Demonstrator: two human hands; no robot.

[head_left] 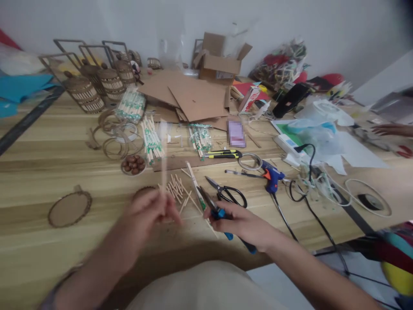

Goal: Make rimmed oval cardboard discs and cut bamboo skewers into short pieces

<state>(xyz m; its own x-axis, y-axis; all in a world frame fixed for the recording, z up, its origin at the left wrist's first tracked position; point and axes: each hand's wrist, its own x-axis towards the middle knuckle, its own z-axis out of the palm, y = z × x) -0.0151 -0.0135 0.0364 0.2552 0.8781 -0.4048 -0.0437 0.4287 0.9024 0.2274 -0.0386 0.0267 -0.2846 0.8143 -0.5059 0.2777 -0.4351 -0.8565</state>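
My left hand (pixel 156 209), smeared by motion, is closed on a pale wooden stick (pixel 164 168) that points upward. My right hand (pixel 232 217) grips blue-handled pliers (pixel 220 213), their jaws pointing away from me to the left. Short cut sticks (pixel 177 187) lie scattered between the hands, with a wrapped chopstick pack (pixel 195 183) beside them. Black-handled scissors (pixel 230 193) lie just beyond my right hand. A round cardboard piece, mostly hidden, lies behind my left hand.
An oval cardboard base (pixel 70 209) is at the left, near a bowl of brown balls (pixel 133 164). Farther back are cardboard sheets (pixel 200 97) and small lidded baskets (pixel 84 92). A glue gun (pixel 272 175) and cables lie at the right. Another person's hand (pixel 392 130) shows at the right edge.
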